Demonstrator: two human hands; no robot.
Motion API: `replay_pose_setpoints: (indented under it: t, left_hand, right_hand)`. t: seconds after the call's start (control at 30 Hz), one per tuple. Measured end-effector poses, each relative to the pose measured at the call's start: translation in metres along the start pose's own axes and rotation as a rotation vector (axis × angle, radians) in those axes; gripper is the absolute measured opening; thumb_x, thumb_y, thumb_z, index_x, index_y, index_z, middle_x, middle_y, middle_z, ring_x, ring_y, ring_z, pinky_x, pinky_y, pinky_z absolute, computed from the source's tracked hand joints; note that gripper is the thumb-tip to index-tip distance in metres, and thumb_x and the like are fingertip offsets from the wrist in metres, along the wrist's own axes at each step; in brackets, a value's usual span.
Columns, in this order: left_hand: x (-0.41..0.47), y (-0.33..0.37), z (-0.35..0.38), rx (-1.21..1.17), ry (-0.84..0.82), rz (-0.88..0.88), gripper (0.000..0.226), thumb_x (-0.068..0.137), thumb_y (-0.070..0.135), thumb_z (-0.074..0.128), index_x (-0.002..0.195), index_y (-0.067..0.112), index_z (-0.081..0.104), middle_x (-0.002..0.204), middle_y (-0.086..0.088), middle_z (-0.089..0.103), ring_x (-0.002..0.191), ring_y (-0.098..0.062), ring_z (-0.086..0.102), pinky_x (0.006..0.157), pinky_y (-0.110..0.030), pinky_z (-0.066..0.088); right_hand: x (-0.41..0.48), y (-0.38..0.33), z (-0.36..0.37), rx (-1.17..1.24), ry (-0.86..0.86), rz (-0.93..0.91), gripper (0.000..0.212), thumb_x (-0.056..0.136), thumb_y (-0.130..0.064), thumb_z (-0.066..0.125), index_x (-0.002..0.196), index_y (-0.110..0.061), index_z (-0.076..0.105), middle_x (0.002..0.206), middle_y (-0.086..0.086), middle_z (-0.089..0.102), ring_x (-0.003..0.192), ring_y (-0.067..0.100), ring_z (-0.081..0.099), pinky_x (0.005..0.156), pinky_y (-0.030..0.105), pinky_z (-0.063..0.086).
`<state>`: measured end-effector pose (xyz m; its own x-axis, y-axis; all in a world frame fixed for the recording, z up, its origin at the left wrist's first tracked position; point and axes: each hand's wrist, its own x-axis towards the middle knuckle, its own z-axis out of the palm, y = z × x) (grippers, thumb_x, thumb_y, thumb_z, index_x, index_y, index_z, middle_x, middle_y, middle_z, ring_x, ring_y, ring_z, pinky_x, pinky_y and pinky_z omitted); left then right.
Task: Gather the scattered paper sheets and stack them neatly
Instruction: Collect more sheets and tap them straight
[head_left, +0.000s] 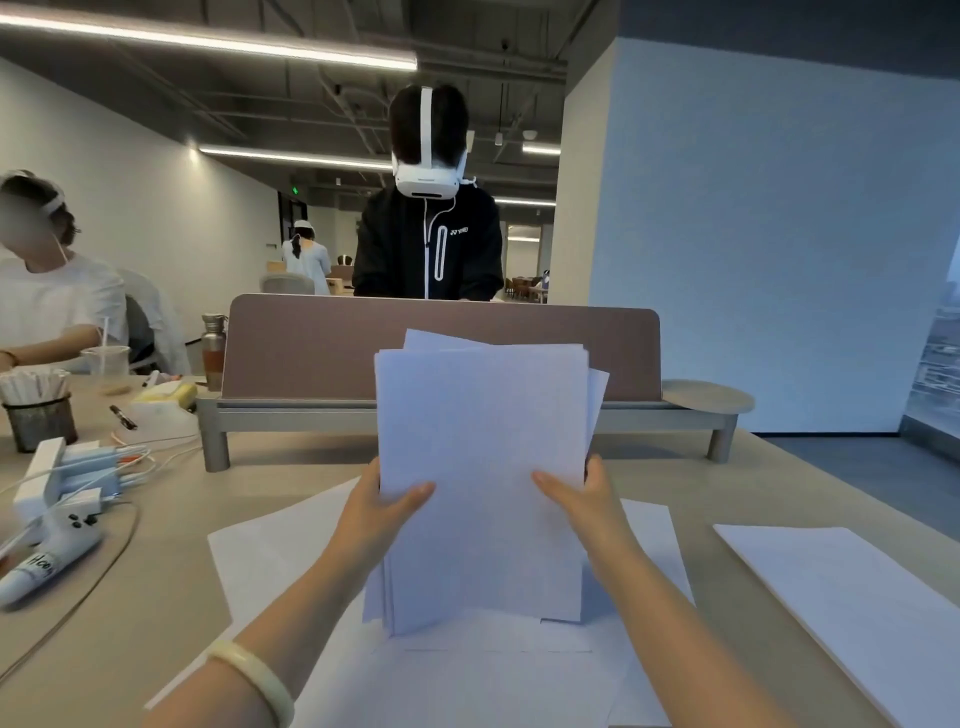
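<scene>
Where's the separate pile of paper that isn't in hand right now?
In the head view, the separate pile lies flat at the table's right edge, right of the right hand and the held sheets.

- Paper sheets (480, 467): matt white, smooth, thin paper.
- Desk (130, 597): pale wood-look top, matt, smooth.
- Divider panel (311, 348): brown, cloth-like, matt.
- Bottle (213, 343): brushed metal.
- Bangle (260, 680): pale, glossy, smooth.
- Pen cup (39, 421): dark metal mesh.
</scene>
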<state>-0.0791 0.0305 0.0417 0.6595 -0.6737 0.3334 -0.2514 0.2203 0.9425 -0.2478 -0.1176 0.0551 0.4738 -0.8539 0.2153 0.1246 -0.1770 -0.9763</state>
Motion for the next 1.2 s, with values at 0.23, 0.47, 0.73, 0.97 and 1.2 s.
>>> replay_pose_setpoints:
  t: [0.23,0.47,0.73,0.97,1.2]
  left_hand:
    - [-0.007,-0.024,0.008,-0.089,0.093,-0.087,0.02,0.084,0.031,0.063,0.104,0.034,0.059,0.107,0.001,0.069,0.096,-0.024,0.068,0.081,-0.043,0.056]
    - [-0.001,-0.015,0.004,-0.079,0.052,-0.053,0.048,0.083,0.027,0.07,0.124,0.026,0.046,0.116,0.006,0.062,0.1,-0.013,0.064,0.075,-0.028,0.053]
    - [0.003,-0.024,0.001,-0.048,0.019,-0.17,0.043,0.085,0.029,0.066,0.121,0.022,0.044,0.116,0.002,0.061,0.101,-0.018,0.063,0.078,-0.031,0.052]
    - [-0.001,-0.029,0.014,0.029,0.004,-0.154,0.028,0.098,0.029,0.045,0.125,0.029,0.038,0.116,0.006,0.056,0.101,-0.013,0.058,0.084,-0.032,0.043]
    - [-0.002,-0.026,0.014,0.032,-0.01,-0.159,0.027,0.097,0.033,0.043,0.121,0.03,0.031,0.111,0.008,0.053,0.102,-0.016,0.056,0.087,-0.038,0.045]
  right_hand:
    - [-0.004,0.015,0.01,-0.016,0.026,0.056,0.013,0.092,-0.015,0.054,0.103,-0.02,0.053,0.104,0.002,0.063,0.095,0.021,0.061,0.083,0.034,0.05]
    - [0.002,0.008,0.009,0.035,-0.021,0.024,0.041,0.085,-0.015,0.067,0.119,-0.017,0.044,0.106,-0.003,0.062,0.091,0.011,0.062,0.071,0.025,0.05]
    - [0.006,0.027,0.013,0.134,0.009,0.094,0.042,0.082,-0.015,0.07,0.118,-0.018,0.048,0.108,0.0,0.065,0.096,0.017,0.064,0.078,0.031,0.052]
    - [0.009,0.031,0.021,0.066,0.089,0.136,0.015,0.092,-0.016,0.054,0.107,-0.018,0.05,0.107,0.005,0.062,0.099,0.026,0.061,0.083,0.036,0.05]
    - [0.008,0.028,0.023,0.03,0.039,0.118,0.03,0.089,-0.015,0.059,0.116,-0.018,0.046,0.11,0.003,0.061,0.099,0.023,0.059,0.084,0.034,0.048]
